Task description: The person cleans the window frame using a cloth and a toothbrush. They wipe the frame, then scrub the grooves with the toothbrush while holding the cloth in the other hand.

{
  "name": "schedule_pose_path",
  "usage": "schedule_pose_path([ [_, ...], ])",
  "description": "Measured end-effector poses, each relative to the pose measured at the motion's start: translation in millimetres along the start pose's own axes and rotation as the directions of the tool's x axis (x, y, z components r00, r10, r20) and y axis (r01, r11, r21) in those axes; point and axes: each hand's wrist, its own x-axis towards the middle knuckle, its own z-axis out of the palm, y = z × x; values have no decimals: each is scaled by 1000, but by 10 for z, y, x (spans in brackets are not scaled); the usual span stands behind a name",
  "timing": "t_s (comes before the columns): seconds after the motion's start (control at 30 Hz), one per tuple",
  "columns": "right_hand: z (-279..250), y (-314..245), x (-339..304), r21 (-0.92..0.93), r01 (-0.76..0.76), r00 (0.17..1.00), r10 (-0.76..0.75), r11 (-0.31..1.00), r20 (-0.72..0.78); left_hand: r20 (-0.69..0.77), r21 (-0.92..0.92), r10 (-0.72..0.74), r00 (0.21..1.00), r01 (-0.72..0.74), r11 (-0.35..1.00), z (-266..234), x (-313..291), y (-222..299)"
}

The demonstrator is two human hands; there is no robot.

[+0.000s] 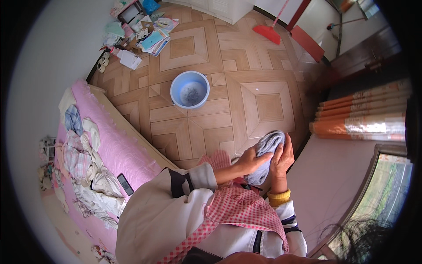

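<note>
A folded grey cloth point(260, 174), perhaps a rag, is squeezed between my two hands in front of my body. My left hand point(250, 160) wraps its near left side, thumb lying across the fabric. From the right, my right hand point(283, 159) presses against the cloth with fingers pointing up and away. Beyond them on the floor stands a light blue bucket point(175, 91), with greyish contents I cannot make out clearly. My sleeves are white, and a red checked apron point(237, 207) covers my front.
On the left is a bed with a pink cover point(112, 136), heaped clothes point(81, 154) and a phone point(125, 184). Books and papers point(154, 41) lie piled at the far left. A red broom point(267, 33) leans far right. Orange curtains point(351, 125) hang beside a window point(381, 189).
</note>
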Motion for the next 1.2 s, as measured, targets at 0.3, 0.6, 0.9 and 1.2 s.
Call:
schedule_pose_path([
  [0.3,82,1122,-428,186,-547,775,410,816,481,-379,-58,-188,906,179,982,-1563,283,-656],
  [0.6,278,1378,-782,45,-439,623,268,897,735,-738,290,-319,595,706,646,-2887,8,-1396],
  [0.9,710,1037,-656,-131,-571,439,437,810,785,-803,493,-224,552,827,269,-3854,469,-2182],
  [1.2,992,659,-646,-301,-612,246,538,731,806,-717,681,-56,695,715,159,-4514,804,-3390],
])
